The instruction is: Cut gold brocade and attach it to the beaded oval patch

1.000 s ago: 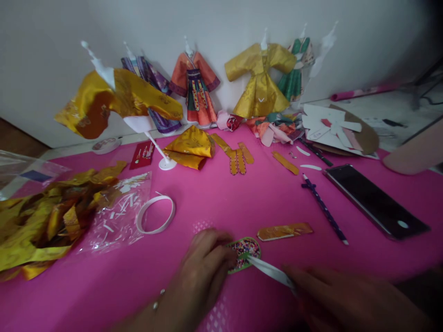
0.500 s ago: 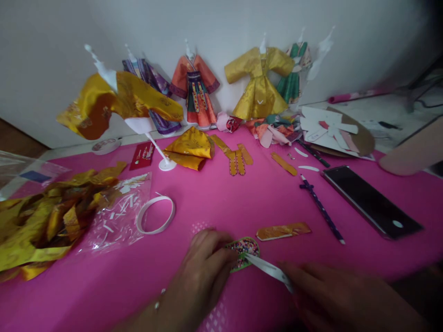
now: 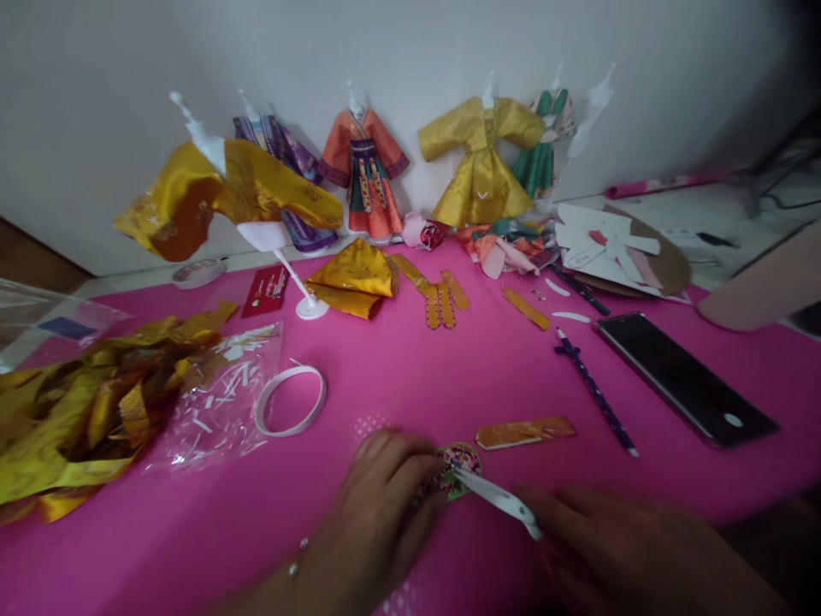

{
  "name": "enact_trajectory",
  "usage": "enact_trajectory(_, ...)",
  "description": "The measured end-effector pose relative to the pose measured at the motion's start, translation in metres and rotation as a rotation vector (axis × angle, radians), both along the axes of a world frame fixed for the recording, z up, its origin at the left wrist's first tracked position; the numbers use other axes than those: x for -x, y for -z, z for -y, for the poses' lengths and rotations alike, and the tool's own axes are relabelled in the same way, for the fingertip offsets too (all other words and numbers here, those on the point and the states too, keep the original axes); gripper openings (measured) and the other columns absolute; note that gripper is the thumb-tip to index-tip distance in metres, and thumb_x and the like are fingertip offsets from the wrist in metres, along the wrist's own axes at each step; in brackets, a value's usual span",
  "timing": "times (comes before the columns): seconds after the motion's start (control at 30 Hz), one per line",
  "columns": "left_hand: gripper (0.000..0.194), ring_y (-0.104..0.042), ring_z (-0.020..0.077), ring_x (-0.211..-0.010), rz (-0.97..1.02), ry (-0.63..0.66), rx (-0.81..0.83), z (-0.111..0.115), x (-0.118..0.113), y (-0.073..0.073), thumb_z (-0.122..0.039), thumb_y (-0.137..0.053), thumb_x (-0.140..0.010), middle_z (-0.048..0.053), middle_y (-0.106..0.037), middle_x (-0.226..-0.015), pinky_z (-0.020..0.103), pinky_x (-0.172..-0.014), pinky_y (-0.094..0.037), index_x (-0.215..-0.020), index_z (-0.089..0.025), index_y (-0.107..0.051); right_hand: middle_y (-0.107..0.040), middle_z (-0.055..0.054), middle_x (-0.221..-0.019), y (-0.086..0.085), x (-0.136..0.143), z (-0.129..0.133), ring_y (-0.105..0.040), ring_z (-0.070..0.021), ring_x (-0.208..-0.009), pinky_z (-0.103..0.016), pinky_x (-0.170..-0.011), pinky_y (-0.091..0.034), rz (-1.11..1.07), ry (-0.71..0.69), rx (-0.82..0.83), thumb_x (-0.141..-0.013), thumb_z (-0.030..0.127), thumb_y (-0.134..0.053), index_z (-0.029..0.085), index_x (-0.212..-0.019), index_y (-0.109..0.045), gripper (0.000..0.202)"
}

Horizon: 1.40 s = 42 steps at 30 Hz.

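Note:
In the head view my left hand (image 3: 385, 496), fingers bent and pressed together, grips the left part of a small rounded piece (image 3: 469, 462) with a green edge and multicoloured specks. Whether the specks are beads or a print I cannot tell. My right hand (image 3: 616, 539), dim and blurred, is closed around a pair of scissors (image 3: 497, 496) with pale metal blades and a reddish handle. The blade tips meet the speckled piece, near my left fingertips. Just beyond it lies a gold-brown fabric strip (image 3: 526, 432) with a pale edge.
A pale tape ring (image 3: 260, 415), clear bag of white scraps (image 3: 218, 402) and gold fabric pile (image 3: 77, 419) lie left. A purple dotted pencil (image 3: 596, 393) and phone (image 3: 686, 376) lie right. Behind stand miniature dresses on stands, including a yellow one (image 3: 480, 162).
My left fingers have shifted slightly right over the speckled piece, covering more of it. The scissors stay at nearly the same spot. The whole view has shifted slightly.

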<state>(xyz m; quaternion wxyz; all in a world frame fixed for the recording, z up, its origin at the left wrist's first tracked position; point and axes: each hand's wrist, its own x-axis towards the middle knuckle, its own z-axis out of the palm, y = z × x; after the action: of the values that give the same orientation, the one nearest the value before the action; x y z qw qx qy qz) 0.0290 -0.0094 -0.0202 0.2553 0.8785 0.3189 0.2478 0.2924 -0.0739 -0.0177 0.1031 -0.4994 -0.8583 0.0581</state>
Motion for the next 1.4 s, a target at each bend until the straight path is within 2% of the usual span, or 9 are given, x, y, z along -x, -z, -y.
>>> enact_trajectory(0.17,0.026,-0.053,0.0194,-0.107,-0.030,-0.017,0.027,0.0008,0.0000,0.0033,-0.016,-0.062,-0.095,0.004,-0.060,-0.115,0.034,-0.094,-0.047,-0.119,-0.022,-0.054,-0.067,0.004,-0.065,0.0008,0.0032,-0.0008,-0.061,-0.0133,-0.039,-0.032,-0.034,-0.024,0.005,0.000,0.025,-0.077,0.009,-0.050,0.026,-0.100,-0.064,0.032)
enact_trajectory(0.37,0.027,-0.054,0.0188,-0.107,-0.029,-0.020,0.028,0.0007,-0.0006,0.0066,-0.013,-0.062,-0.094,0.003,-0.060,-0.115,0.034,-0.094,-0.046,-0.119,-0.022,-0.054,-0.066,0.004,-0.063,-0.0014,0.0035,-0.0037,-0.063,-0.0155,-0.041,-0.034,-0.034,-0.023,-0.002,-0.002,0.044,-0.076,0.008,-0.048,0.027,-0.098,-0.063,0.033)
enact_trajectory(0.5,0.027,-0.054,0.0192,-0.107,-0.037,-0.019,0.048,0.0008,-0.0010,0.0060,-0.014,-0.062,-0.094,0.004,-0.059,-0.115,0.034,-0.094,-0.047,-0.118,-0.022,-0.054,-0.065,0.004,-0.062,-0.0031,0.0034,-0.0040,-0.062,-0.0147,-0.039,-0.035,-0.034,-0.023,-0.005,0.001,-0.021,-0.075,0.007,-0.046,0.027,-0.094,-0.062,0.032)
enact_trajectory(0.9,0.027,-0.055,0.0209,-0.104,-0.039,-0.013,0.020,-0.0005,-0.0017,0.0063,-0.012,-0.063,-0.093,0.004,-0.061,-0.113,0.036,-0.091,-0.048,-0.117,-0.022,-0.054,-0.066,0.006,-0.063,-0.0002,0.0041,-0.0017,-0.062,-0.0132,-0.040,-0.032,-0.035,-0.029,-0.007,-0.003,-0.094,-0.075,0.006,-0.044,0.026,-0.101,-0.061,0.037)
enact_trajectory(1.1,0.024,-0.055,0.0223,-0.103,-0.053,-0.012,0.010,-0.0013,-0.0007,0.0054,-0.013,-0.061,-0.095,0.005,-0.062,-0.111,0.038,-0.090,-0.048,-0.116,-0.023,-0.054,-0.066,0.005,-0.063,-0.0030,0.0055,-0.0018,-0.059,-0.0120,-0.038,-0.031,-0.036,-0.026,-0.016,0.007,-0.067,-0.073,0.004,-0.044,0.025,-0.096,-0.061,0.036)
enact_trajectory(1.4,0.021,-0.057,0.0218,-0.101,-0.047,-0.019,-0.023,-0.0024,-0.0033,0.0065,-0.014,-0.058,-0.097,0.006,-0.062,-0.110,0.038,-0.089,-0.050,-0.116,-0.023,-0.055,-0.070,0.005,-0.072,-0.0047,-0.0023,0.0003,-0.064,-0.0131,-0.047,-0.031,-0.039,-0.030,-0.034,0.019,0.000,-0.075,0.007,-0.048,0.027,-0.105,-0.061,0.039)
